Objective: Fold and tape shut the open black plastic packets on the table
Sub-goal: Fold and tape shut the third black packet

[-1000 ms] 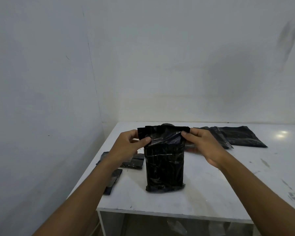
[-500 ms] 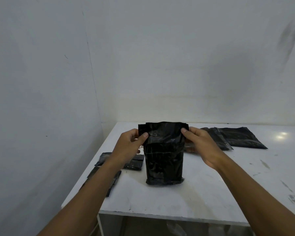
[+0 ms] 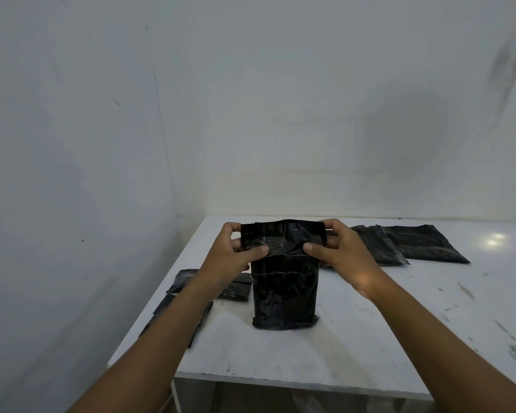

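Glossy, creased black plastic packet (image 3: 285, 290); the worktop (image 3: 370, 338) under it is matt white, scuffed and stained.

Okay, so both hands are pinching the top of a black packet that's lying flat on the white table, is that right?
Not quite. The left hand and right hand do pinch the top of the black packet, but the head view shows it standing upright on the white table, not lying flat.
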